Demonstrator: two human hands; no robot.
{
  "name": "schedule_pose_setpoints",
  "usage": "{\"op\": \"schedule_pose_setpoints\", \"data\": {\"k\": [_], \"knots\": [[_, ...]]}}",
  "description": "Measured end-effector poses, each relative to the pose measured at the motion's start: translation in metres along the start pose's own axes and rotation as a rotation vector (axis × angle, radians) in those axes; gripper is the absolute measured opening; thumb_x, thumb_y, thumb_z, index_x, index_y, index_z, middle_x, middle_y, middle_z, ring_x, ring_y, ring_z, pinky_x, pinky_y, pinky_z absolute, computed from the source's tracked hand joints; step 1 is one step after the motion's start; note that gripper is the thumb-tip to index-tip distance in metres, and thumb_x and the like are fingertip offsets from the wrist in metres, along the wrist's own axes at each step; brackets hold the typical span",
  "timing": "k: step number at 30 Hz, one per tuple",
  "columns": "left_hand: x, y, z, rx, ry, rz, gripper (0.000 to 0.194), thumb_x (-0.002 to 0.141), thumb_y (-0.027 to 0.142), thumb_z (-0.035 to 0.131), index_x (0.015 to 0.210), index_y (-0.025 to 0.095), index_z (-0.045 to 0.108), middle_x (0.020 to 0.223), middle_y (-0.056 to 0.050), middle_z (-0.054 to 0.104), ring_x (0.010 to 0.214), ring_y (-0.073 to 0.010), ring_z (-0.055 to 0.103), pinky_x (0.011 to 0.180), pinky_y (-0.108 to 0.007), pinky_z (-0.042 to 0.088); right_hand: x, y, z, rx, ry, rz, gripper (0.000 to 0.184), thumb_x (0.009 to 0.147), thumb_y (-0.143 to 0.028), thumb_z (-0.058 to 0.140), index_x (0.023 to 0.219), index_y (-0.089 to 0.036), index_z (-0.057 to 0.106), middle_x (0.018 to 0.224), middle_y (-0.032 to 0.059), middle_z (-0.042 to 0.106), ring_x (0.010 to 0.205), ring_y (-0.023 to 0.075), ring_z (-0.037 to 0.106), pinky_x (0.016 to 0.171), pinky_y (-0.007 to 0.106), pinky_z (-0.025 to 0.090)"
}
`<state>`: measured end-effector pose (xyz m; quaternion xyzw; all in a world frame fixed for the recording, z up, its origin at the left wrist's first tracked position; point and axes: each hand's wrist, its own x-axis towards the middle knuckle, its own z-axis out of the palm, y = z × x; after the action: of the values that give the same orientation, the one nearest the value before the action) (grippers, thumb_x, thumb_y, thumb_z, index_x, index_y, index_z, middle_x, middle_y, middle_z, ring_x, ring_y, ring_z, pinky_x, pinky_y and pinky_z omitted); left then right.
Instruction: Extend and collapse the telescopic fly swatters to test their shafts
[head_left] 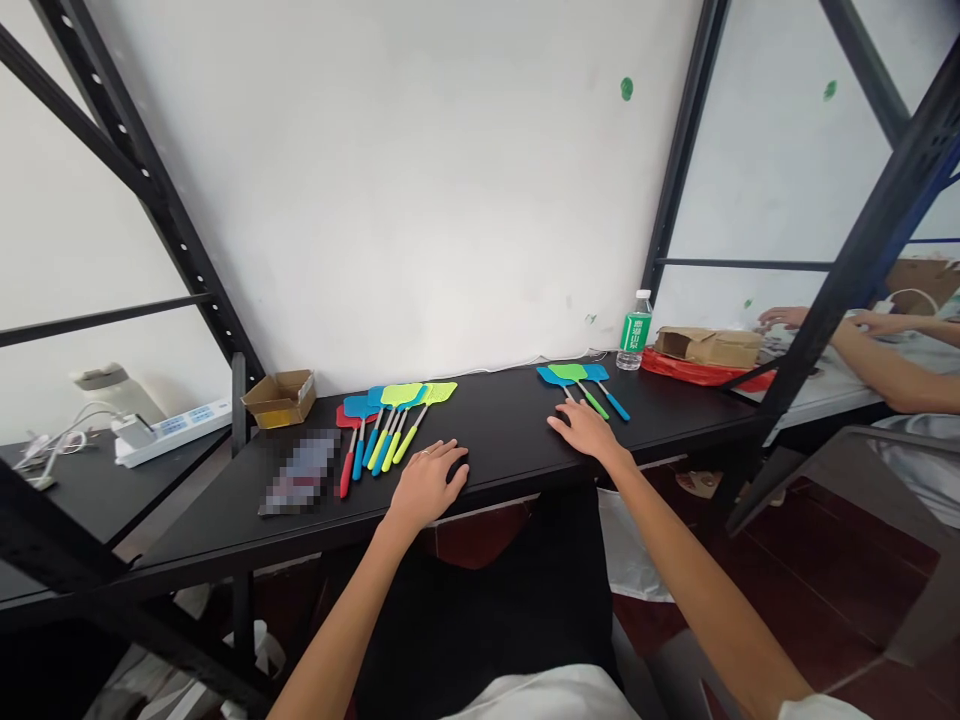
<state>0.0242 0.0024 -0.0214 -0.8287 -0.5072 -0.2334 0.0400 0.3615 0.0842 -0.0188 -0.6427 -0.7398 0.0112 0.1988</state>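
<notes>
My left hand (pixel 429 486) lies palm down on the black table near its front edge, fingers spread and holding nothing. Just left of it is a fanned row of several fly swatters (pixel 407 394) in red, blue and yellow-green, their handles toward me. My right hand (pixel 586 430) rests on the table with its fingers stretched out. Three more fly swatters lie there: a blue one (pixel 553 377) whose handle runs under my right fingers, a green one (pixel 568 371), and another blue one (pixel 617 406) to the right. Whether the fingers touch the covered handle I cannot tell.
On the black table (pixel 501 425), a small cardboard box (pixel 280 398) and a blurred flat item (pixel 301 472) sit at the left. A water bottle (pixel 634 332) stands at the back right, beside an opened carton (pixel 707 347) on red plastic. Another person's arm (pixel 877 365) reaches in beyond the rack post.
</notes>
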Motion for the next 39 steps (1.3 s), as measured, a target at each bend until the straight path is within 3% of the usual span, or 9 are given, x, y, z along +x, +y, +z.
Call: {"op": "schedule_pose_setpoints", "data": {"k": [7, 11, 16, 19, 27, 33, 39], "knots": [[0.000, 0.002, -0.001, 0.002, 0.002, 0.000, 0.045, 0.100, 0.045, 0.039, 0.131, 0.025, 0.065, 0.143, -0.008, 0.060, 0.136, -0.0318, 0.050, 0.110, -0.050, 0.042, -0.004, -0.011, 0.000, -0.013, 0.153, -0.075, 0.044, 0.098, -0.044, 0.047, 0.123, -0.016, 0.068, 0.144, 0.0151, 0.055, 0.139, 0.0332, 0.042, 0.115, 0.045, 0.030], [0.000, 0.002, -0.001, -0.002, 0.004, 0.002, 0.045, 0.100, 0.045, 0.039, 0.131, 0.025, 0.065, 0.143, -0.008, 0.059, 0.137, -0.0318, 0.050, 0.109, -0.050, 0.042, -0.011, -0.028, -0.005, 0.006, 0.245, -0.124, 0.037, 0.099, -0.038, 0.043, 0.111, -0.019, 0.073, 0.122, 0.0121, 0.068, 0.120, 0.0291, 0.055, 0.103, 0.038, 0.041], [0.000, 0.000, 0.000, -0.005, 0.008, 0.006, 0.045, 0.100, 0.046, 0.038, 0.131, 0.025, 0.065, 0.142, -0.008, 0.060, 0.137, -0.0321, 0.050, 0.110, -0.050, 0.042, -0.015, -0.041, -0.009, -0.024, 0.226, 0.128, 0.041, 0.100, -0.040, 0.040, 0.091, -0.021, 0.075, 0.093, 0.0135, 0.072, 0.091, 0.0280, 0.067, 0.078, 0.035, 0.046], [0.000, 0.000, 0.001, 0.000, 0.010, 0.009, 0.045, 0.100, 0.045, 0.039, 0.131, 0.025, 0.065, 0.142, -0.008, 0.060, 0.137, -0.0318, 0.050, 0.110, -0.050, 0.042, -0.016, -0.042, -0.010, -0.061, 0.219, 0.253, 0.041, 0.099, -0.041, 0.041, 0.089, -0.021, 0.076, 0.084, 0.0150, 0.071, 0.085, 0.0288, 0.069, 0.073, 0.035, 0.045], [-0.001, 0.000, 0.000, 0.001, 0.007, 0.011, 0.045, 0.100, 0.045, 0.038, 0.131, 0.025, 0.064, 0.142, -0.009, 0.060, 0.137, -0.0321, 0.050, 0.110, -0.050, 0.042, -0.019, -0.040, -0.013, -0.064, 0.295, 0.342, 0.045, 0.098, -0.041, 0.040, 0.083, -0.020, 0.077, 0.080, 0.0179, 0.073, 0.082, 0.0311, 0.070, 0.076, 0.040, 0.045], [-0.001, 0.001, -0.002, 0.013, -0.008, 0.001, 0.046, 0.101, 0.046, 0.037, 0.132, 0.026, 0.064, 0.144, -0.007, 0.059, 0.137, -0.0315, 0.049, 0.110, -0.050, 0.042, -0.015, -0.038, -0.013, -0.052, 0.235, 0.322, 0.036, 0.095, -0.035, 0.046, 0.081, -0.021, 0.076, 0.078, 0.0115, 0.074, 0.084, 0.0277, 0.070, 0.079, 0.037, 0.042], [0.000, 0.004, -0.004, 0.051, -0.019, -0.005, 0.045, 0.101, 0.045, 0.037, 0.132, 0.025, 0.064, 0.144, -0.007, 0.058, 0.137, -0.0302, 0.050, 0.109, -0.049, 0.043, -0.013, -0.035, -0.009, -0.031, 0.282, 0.304, 0.030, 0.092, -0.035, 0.050, 0.088, -0.023, 0.077, 0.084, 0.0085, 0.075, 0.084, 0.0261, 0.069, 0.075, 0.034, 0.043]]}}
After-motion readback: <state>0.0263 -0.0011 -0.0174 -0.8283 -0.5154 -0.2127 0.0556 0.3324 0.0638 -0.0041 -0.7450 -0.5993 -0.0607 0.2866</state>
